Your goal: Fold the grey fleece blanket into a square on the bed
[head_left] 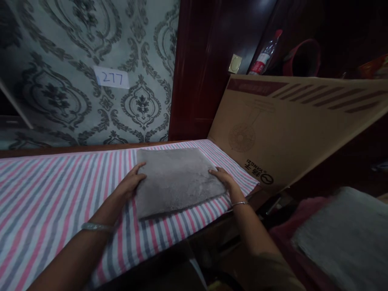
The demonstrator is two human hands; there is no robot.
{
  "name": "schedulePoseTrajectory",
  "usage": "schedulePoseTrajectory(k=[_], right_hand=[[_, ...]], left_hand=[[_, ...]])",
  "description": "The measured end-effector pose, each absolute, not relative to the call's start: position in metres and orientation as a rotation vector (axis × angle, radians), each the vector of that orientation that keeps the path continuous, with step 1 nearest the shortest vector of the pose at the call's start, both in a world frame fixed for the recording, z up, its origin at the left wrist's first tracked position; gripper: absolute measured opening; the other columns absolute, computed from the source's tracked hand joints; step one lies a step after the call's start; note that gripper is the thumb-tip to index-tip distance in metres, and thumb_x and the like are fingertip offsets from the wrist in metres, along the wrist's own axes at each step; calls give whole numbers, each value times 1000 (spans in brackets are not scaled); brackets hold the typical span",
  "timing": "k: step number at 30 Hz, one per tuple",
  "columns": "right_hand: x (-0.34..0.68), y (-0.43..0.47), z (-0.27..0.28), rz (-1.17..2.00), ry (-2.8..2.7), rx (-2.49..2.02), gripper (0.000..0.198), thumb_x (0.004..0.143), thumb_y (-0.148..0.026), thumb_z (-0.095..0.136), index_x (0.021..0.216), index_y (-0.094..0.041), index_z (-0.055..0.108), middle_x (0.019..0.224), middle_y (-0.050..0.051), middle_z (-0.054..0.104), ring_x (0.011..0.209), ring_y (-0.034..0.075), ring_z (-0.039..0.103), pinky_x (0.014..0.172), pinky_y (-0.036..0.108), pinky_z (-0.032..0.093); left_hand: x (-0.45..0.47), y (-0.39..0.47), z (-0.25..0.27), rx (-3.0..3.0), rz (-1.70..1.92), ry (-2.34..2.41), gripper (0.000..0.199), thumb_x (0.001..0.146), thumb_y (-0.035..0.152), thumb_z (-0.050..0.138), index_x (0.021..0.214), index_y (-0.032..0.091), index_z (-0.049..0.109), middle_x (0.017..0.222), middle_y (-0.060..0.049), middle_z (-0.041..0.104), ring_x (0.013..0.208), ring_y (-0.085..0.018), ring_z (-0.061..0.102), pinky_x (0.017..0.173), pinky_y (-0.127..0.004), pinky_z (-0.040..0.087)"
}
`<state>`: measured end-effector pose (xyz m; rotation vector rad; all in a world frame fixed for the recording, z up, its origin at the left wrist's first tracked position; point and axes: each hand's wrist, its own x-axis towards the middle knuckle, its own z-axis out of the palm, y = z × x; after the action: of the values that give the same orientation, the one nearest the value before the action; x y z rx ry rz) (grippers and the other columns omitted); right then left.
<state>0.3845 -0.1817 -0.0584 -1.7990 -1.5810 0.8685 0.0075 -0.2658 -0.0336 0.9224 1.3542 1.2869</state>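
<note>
A flat, grey, roughly square cushion [178,178] with a plush-looking cover lies over a striped cloth. My left hand [135,180] grips its left edge, thumb on top and the other fingers partly hidden. On the opposite side, my right hand [222,178] holds the right edge, with its lower fingers out of sight behind the cushion. The near edge of the cushion seems slightly raised, with a dark shadow under it. Under it spreads the pink, grey and white striped cloth [60,202].
A large cardboard panel [273,129] leans at the right end of the table. Behind it stand a bottle with a red cap [263,60] and a red ring-shaped object [319,56]. Another grey plush piece [348,238] lies at lower right over red fabric [291,230]. Patterned wallpaper [142,101] backs the table.
</note>
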Motion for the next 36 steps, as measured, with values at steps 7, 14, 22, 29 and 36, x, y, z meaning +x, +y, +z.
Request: schedulePoseTrajectory(k=[7,14,22,29,36], right_hand=[[355,-183,-22,1279,-1419,-1210,45,71,-34,66,111,-13,66,98,12,74,79,24,69,74,34,55],[292,-195,-26,1273,-1420,-904,64,71,-42,70,129,-18,58,114,8,71,101,26,66,89,37,52],[254,-207,-95,1299,-1596,-1297,64,71,-44,74,127,-18,60,105,8,72,100,26,67,88,37,52],[246,-201,-85,970,-1864,-1485,65,76,-47,70,132,-16,58,117,12,69,108,29,64,94,37,48],[240,-208,-75,697,-2129,-1580,63,81,-34,66,140,-17,52,123,14,66,114,30,61,95,36,45]], left_hand=[[-9,-267,18,1121,1374,1516,75,59,20,60,134,18,54,115,-7,66,69,-13,58,50,-20,39],[-79,-319,52,1123,1486,1679,71,65,19,62,136,18,54,115,-3,65,70,-10,53,58,-18,41],[-150,-379,-29,752,1286,1834,75,53,35,79,124,18,61,90,-3,65,78,-18,59,59,-21,47],[-141,-356,-27,910,1254,2038,71,72,43,64,136,14,50,96,-7,62,72,-17,59,61,-25,48],[-152,-340,-38,1343,888,2500,56,83,38,47,131,10,56,132,-25,55,115,-39,58,96,-51,46]])
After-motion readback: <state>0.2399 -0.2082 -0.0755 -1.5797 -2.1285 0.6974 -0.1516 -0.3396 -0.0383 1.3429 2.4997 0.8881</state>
